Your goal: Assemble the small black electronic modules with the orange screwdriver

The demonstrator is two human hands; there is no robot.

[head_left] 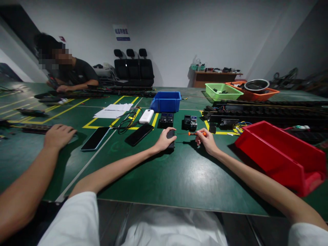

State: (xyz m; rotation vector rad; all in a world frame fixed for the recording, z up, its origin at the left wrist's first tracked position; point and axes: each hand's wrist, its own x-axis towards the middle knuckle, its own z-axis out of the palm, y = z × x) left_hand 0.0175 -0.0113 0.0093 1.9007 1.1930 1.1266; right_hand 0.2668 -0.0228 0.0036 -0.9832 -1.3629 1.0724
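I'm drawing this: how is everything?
Orange-handled screwdriver: held in right hand
Black block: held in left hand
Blue-edged phone: flat, screen dark
Black phone: flat, screen dark
White power bank: flat
White papers: overlapping
Green basket: holding dark pieces
Red bin: uncovered
Blue bin: uncovered

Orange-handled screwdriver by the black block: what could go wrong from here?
The orange-handled screwdriver in the right hand points toward the black block, so a slip might jab the left hand gripping it.

The black phone lies close beside the left forearm; a sideways sweep could knock it.

Another person's hand rests near the teal-edged phone, so reaching that way may cause a bump.
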